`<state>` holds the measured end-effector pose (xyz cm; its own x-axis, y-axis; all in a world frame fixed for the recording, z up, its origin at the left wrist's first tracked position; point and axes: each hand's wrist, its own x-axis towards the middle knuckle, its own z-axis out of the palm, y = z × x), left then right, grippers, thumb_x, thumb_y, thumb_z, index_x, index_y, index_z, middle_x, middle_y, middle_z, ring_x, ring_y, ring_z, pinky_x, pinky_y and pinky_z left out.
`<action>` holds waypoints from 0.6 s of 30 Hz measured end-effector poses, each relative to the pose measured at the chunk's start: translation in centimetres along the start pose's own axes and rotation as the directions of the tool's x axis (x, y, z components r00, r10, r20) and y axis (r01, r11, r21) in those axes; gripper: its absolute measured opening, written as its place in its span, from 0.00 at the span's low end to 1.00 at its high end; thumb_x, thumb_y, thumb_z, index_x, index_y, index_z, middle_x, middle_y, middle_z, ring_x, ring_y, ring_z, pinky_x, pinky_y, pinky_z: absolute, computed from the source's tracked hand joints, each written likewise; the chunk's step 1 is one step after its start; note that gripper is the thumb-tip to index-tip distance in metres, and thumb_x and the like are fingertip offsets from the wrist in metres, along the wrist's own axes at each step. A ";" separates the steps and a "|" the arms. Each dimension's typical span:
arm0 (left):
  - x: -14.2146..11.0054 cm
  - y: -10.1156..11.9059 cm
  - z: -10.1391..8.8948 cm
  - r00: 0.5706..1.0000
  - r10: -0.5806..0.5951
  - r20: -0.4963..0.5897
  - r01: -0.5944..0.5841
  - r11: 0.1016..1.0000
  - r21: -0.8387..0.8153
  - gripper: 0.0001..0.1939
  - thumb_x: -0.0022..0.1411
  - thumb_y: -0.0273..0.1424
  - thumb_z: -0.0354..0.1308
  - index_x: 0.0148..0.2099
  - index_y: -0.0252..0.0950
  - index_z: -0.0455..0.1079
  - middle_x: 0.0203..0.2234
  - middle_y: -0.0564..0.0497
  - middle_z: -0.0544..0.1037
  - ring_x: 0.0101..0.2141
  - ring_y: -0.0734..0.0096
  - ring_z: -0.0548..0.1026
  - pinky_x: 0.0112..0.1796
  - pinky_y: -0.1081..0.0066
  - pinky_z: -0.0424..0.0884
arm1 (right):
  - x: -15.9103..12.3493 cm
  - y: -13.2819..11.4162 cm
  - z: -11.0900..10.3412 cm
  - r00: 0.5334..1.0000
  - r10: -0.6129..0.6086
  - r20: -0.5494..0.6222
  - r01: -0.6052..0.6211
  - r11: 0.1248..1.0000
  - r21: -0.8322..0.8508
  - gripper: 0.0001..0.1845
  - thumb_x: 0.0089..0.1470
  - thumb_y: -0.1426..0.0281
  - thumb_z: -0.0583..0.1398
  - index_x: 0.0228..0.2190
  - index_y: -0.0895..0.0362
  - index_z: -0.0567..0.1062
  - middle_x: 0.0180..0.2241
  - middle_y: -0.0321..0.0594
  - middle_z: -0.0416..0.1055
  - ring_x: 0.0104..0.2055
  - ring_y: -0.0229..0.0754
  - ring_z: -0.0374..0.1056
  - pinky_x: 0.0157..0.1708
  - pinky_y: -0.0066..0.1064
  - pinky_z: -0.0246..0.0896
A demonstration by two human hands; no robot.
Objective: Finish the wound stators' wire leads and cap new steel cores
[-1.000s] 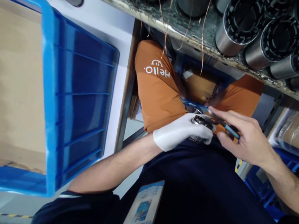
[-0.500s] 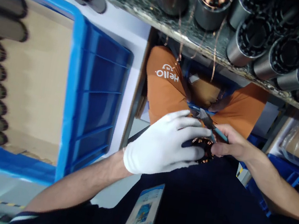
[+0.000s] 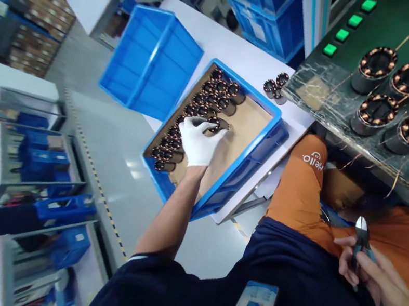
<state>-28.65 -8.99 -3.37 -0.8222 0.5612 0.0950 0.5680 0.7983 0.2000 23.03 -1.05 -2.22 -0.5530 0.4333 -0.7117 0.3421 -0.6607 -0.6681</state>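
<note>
Cylindrical dark-metal stator with a copper-wound end [image 3: 221, 123], one, at upper centre of the frame within a blue plastic bin [image 3: 242, 156], clamped between thumb and fingers of the white-gloved left hand [image 3: 199, 141]. One pair of metal-tipped diagonal cutters [image 3: 361, 237], lower right, is held by its handles in the curled fingers of the bare right hand [image 3: 371, 271]. Three loose stators [image 3: 279, 96] stand just outside the bin; at least five copper-wound stators [image 3: 373, 115] and four green square buttons [image 3: 342, 35] occupy the upper right.
</note>
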 end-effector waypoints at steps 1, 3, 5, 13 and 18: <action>0.8 -0.4 0.7 1.000 -0.021 0.011 0.021 1.000 0.017 0.15 0.69 0.43 0.70 0.48 0.36 0.81 0.61 0.36 0.76 0.65 0.43 0.71 0.68 0.49 0.68 | 0.1 0.2 0.2 1.000 0.007 -0.007 -0.008 1.000 -0.025 0.30 0.68 0.42 0.66 0.55 0.52 0.85 0.34 0.43 0.79 0.31 0.46 0.68 0.33 0.39 0.69; 2.1 -0.8 1.7 0.999 -0.026 0.020 0.025 0.999 0.021 0.17 0.68 0.44 0.69 0.48 0.34 0.81 0.60 0.35 0.77 0.64 0.43 0.71 0.67 0.50 0.67 | 0.3 0.4 0.7 1.000 0.015 -0.005 -0.015 0.998 -0.066 0.32 0.66 0.40 0.67 0.56 0.52 0.85 0.34 0.43 0.78 0.33 0.48 0.70 0.35 0.40 0.69; 3.0 -0.9 2.2 1.000 -0.019 0.024 0.019 1.000 0.017 0.19 0.66 0.46 0.71 0.47 0.34 0.80 0.59 0.35 0.77 0.62 0.44 0.71 0.65 0.51 0.68 | 0.4 0.6 1.0 1.000 0.022 -0.016 -0.024 0.996 -0.087 0.33 0.65 0.40 0.68 0.56 0.51 0.85 0.34 0.43 0.78 0.34 0.49 0.70 0.36 0.41 0.69; 2.8 0.9 -0.4 0.994 0.083 -0.066 -0.088 0.993 -0.084 0.23 0.60 0.46 0.73 0.52 0.39 0.79 0.59 0.33 0.76 0.64 0.25 0.69 0.63 0.31 0.64 | 0.7 2.0 2.7 0.999 0.031 -0.038 -0.031 0.999 -0.012 0.32 0.67 0.40 0.67 0.55 0.52 0.83 0.33 0.38 0.75 0.35 0.48 0.68 0.40 0.41 0.64; -2.7 10.6 -2.6 0.795 0.498 -0.347 -0.599 0.735 -0.318 0.23 0.71 0.48 0.70 0.63 0.49 0.79 0.63 0.43 0.77 0.66 0.40 0.72 0.67 0.34 0.65 | 2.0 2.6 4.3 0.995 -0.029 -0.096 0.038 0.995 0.094 0.31 0.62 0.49 0.69 0.60 0.52 0.80 0.35 0.37 0.75 0.35 0.46 0.66 0.40 0.39 0.61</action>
<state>-20.53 -2.58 0.98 -0.3834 0.7679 0.5131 0.8984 0.1812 0.4001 19.54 -4.53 -4.42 -0.4867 0.5092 -0.7098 0.2476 -0.6988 -0.6711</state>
